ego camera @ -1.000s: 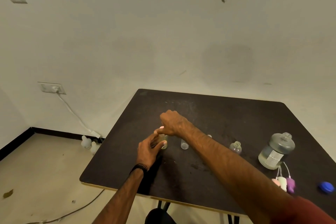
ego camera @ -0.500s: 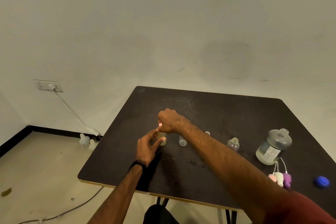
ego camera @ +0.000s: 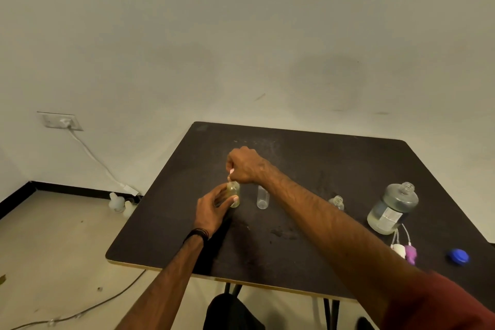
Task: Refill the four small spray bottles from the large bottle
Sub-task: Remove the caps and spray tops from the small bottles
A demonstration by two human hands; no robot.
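Note:
My left hand (ego camera: 213, 209) grips a small clear bottle (ego camera: 233, 194) with yellowish liquid, standing on the black table (ego camera: 334, 163). My right hand (ego camera: 245, 165) is closed directly above its neck, pinching a pink spray cap (ego camera: 230, 175) over the opening. A second small clear bottle (ego camera: 262, 197) stands uncapped just to the right. A third small bottle (ego camera: 337, 202) stands farther right, partly behind my forearm. The large bottle (ego camera: 392, 207) stands uncapped at the right, partly filled with clear liquid.
White and purple spray caps (ego camera: 404, 249) with tubes lie in front of the large bottle. A blue cap (ego camera: 458, 256) lies near the table's right edge. On the floor at the left stand white bottles (ego camera: 120, 203) and a cable from a wall socket (ego camera: 60, 120).
My right hand has risen slightly and now holds the pink cap over the bottle's neck. My left hand has closed more firmly round the bottle.

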